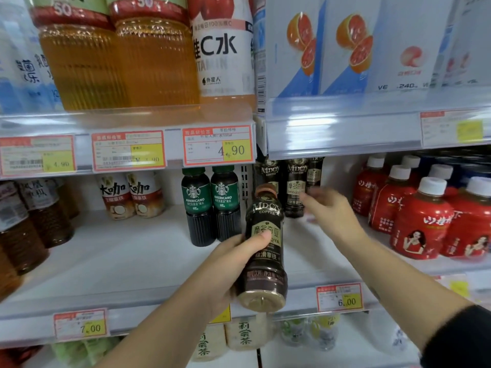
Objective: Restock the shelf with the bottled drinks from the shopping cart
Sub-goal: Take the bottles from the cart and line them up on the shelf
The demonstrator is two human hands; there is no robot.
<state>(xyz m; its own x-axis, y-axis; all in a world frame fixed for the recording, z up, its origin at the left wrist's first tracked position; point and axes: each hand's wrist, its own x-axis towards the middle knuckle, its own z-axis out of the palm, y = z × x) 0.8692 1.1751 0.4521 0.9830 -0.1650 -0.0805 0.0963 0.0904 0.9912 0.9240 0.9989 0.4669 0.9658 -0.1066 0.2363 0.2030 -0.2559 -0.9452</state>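
The left hand holds a dark coffee bottle in front of the middle shelf. The bottle is tilted, its cap leaning toward the far wall and its base turned back to the camera, probably so it can go in cap-first under the shelf above. This hand's fingers are curled round the lower body of the bottle, with the thumb pressed across the label. The bottle hangs above the near edge of the shelf and is not yet set down. Far back stands a small group of matching coffee bottles, between the green-labelled Americano bottles on the left and the red bottles on the right. That is likely where this one belongs. The right hand reaches toward that group, perhaps to straighten it or make room. It is blurred, but its fingers look loosely spread and hold nothing. Whether they touch a bottle cannot be told. The shopping cart is out of view.
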